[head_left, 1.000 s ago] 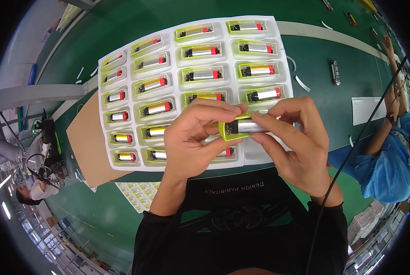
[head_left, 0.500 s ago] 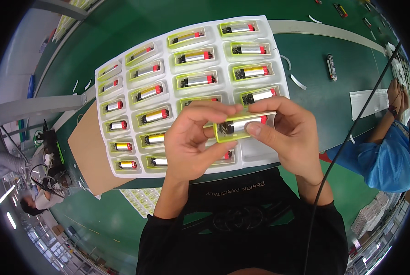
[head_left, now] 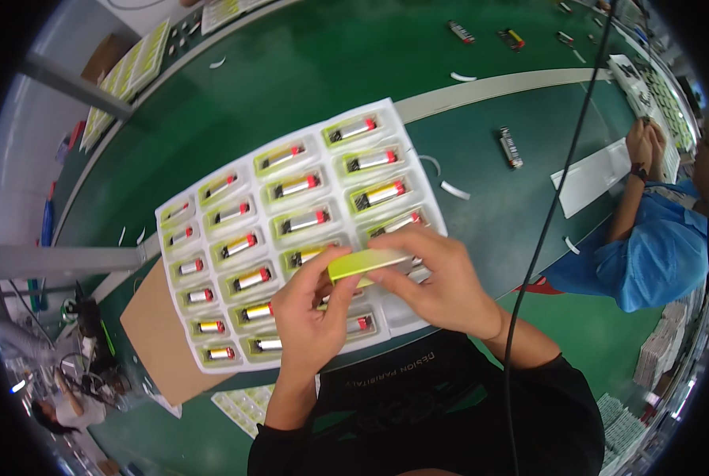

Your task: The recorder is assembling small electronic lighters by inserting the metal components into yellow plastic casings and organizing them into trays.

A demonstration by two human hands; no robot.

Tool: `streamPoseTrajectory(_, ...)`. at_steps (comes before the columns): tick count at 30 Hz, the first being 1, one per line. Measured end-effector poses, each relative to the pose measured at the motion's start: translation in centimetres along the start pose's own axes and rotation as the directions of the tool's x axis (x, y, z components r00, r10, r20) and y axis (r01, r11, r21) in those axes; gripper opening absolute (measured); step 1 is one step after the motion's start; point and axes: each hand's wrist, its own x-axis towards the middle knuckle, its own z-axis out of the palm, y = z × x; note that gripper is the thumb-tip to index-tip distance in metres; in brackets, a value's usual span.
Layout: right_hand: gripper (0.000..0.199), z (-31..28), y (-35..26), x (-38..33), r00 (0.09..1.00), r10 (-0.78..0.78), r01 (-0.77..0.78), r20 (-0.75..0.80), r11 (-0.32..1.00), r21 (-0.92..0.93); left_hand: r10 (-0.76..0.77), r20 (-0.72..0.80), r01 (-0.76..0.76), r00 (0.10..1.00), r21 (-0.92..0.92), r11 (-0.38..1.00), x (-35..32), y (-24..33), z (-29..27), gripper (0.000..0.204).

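Note:
Above the near right part of a white moulded tray (head_left: 402, 314), both my hands hold a yellow-green plastic case (head_left: 358, 264). My left hand (head_left: 311, 311) pinches its left end between thumb and fingers. At the other end, my right hand (head_left: 447, 287) grips with the thumb below and fingers above. The case is turned edge-on, so its inside is hidden. Rows of similar see-through cases lie in the tray's pockets, each with a cylindrical battery (head_left: 297, 186), silver or yellow with a red end and dark parts at the left.
Brown cardboard (head_left: 158, 333) sticks out left of the tray. A loose battery (head_left: 510, 147) and white curved strips (head_left: 454, 190) lie on the green table. A black cable (head_left: 541, 238) hangs across the right side. A co-worker in blue (head_left: 657, 246) works at the right beside a white sheet (head_left: 596, 176).
The case has been tipped from showing the battery inside to edge-on. My hands moved slightly left and down in view. The whole view has shifted, with the tray now lower.

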Motion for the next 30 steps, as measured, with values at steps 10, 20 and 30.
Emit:
streamPoseTrajectory(10, 0.017, -0.2, 0.6, 0.2, 0.995, 0.053, -0.06, 0.08, 0.993, 0.098, 0.159, 0.045, -0.165, 0.986, 0.293, 0.942, -0.2, -0.9, 0.2, 0.02)
streamPoseTrajectory(20, 0.022, -0.8, 1.0, 0.3, 0.957, -0.254, 0.251, 0.143, 0.967, 0.043, 0.101, 0.172, -0.142, 0.98, 0.242, 0.96, -0.3, 1.2, -1.1, 0.024)
streamPoseTrajectory(30, 0.028, 0.5, 0.9, -0.9, 0.986, -0.152, 0.145, 0.065, 0.984, 0.103, 0.375, 0.166, -0.409, 0.912, 0.305, 0.86, 0.3, 1.0, -0.9, 0.026)
